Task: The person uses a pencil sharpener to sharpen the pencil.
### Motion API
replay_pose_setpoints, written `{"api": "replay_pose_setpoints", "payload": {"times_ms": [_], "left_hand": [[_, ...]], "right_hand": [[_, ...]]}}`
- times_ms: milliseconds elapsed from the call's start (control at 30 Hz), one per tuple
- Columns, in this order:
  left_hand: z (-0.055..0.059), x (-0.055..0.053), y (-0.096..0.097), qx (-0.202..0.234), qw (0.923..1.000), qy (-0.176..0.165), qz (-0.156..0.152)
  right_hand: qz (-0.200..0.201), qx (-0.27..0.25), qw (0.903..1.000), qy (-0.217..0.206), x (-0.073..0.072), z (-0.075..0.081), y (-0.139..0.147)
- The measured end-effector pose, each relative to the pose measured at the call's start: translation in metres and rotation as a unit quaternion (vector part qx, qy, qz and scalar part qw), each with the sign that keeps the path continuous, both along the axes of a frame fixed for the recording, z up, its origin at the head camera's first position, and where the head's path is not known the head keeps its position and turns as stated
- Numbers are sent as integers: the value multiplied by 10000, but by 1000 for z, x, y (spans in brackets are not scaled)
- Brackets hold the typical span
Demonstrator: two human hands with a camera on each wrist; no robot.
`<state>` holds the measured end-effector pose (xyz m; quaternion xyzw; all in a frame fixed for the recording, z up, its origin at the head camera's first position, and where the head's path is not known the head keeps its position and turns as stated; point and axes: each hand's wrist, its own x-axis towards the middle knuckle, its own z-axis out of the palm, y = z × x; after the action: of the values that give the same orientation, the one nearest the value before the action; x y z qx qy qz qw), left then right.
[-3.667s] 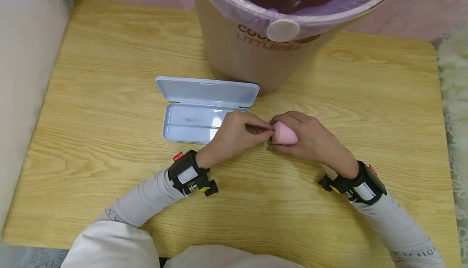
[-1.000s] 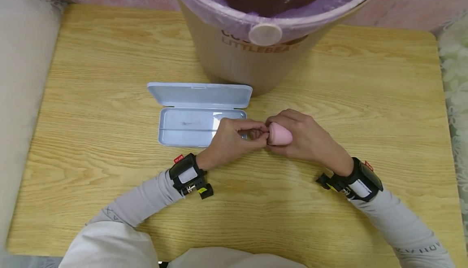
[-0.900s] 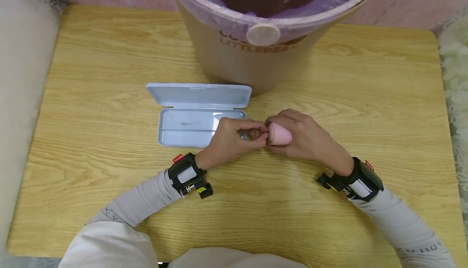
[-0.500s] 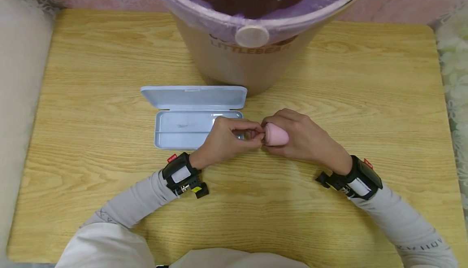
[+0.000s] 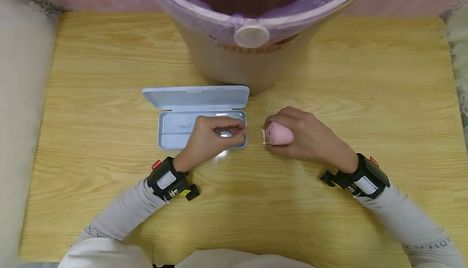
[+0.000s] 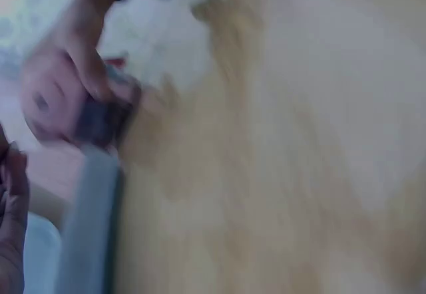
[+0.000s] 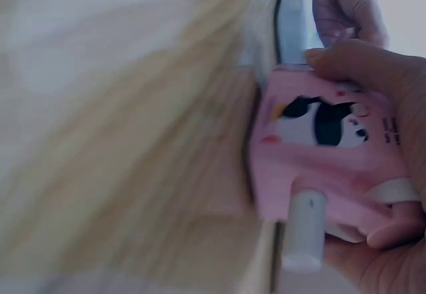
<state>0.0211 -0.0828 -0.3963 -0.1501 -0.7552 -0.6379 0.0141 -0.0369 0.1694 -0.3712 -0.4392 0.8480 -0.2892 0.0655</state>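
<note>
My right hand [image 5: 308, 136] grips a pink hand-crank pencil sharpener [image 5: 280, 134], whose front faces left with a thin metal edge showing. In the right wrist view the sharpener [image 7: 313, 147] has a black-and-white animal print and a white crank knob [image 7: 305, 231]. My left hand [image 5: 206, 138], thumb and fingertips brought together, hovers over the right end of an open light-blue pencil box [image 5: 196, 98], apart from the sharpener. Whether something tiny sits between those fingertips cannot be made out. The left wrist view is blurred.
Behind the pencil box stands a tall beige bin [image 5: 234, 64] with a purple liner [image 5: 204, 7] over its rim. The box's raised lid is close to the bin's base. All this is on a wood-grain table [image 5: 365, 97] by a pink wall.
My left hand has drawn away leftward from the sharpener's front, where its fingertips were pinching, to over the box. The right hand keeps its grip on the sharpener. The head view has shifted slightly.
</note>
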Motion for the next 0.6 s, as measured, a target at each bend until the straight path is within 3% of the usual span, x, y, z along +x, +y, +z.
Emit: {"api": "replay_pose_setpoints", "payload": {"times_ms": [200,600], "left_hand": [[2,-7,19,-227,9980,317,-493],[-4,-1,32,156,9997,20,-211]], "right_hand": [[24,13,9999,147,-2,2,6],[-6,-38,9998,171,-2,-7,-1]]}}
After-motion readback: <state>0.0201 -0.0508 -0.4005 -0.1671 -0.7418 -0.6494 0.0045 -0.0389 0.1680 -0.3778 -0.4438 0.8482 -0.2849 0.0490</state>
